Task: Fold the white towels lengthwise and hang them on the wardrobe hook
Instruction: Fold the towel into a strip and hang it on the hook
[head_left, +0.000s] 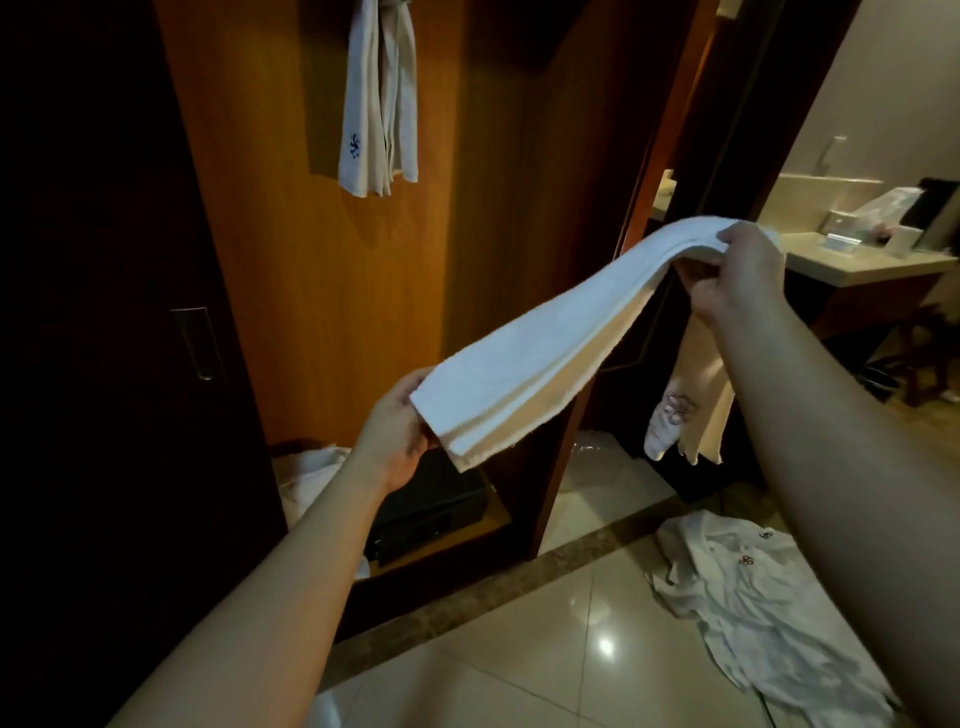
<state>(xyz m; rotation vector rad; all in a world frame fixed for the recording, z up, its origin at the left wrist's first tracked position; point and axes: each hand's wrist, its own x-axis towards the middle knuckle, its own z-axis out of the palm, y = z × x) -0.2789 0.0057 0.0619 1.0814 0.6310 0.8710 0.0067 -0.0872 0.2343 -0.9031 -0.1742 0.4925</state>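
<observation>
A white towel (561, 332), folded lengthwise into a narrow strip, stretches in the air between my hands in front of the open wardrobe. My left hand (400, 436) grips its lower end. My right hand (737, 275) grips it higher up at the right, and the rest of the towel hangs down below that hand, showing a red emblem. Another folded white towel (376, 98) with a blue emblem hangs at the top of the wardrobe's wooden back panel (322, 291); the hook itself is hidden.
Several crumpled white towels (758, 613) lie on the tiled floor at the right. A black safe (431, 509) and white cloth (311, 473) sit on the wardrobe floor. A dark sliding door (104, 338) stands left. The vanity counter (857, 260) is at the right.
</observation>
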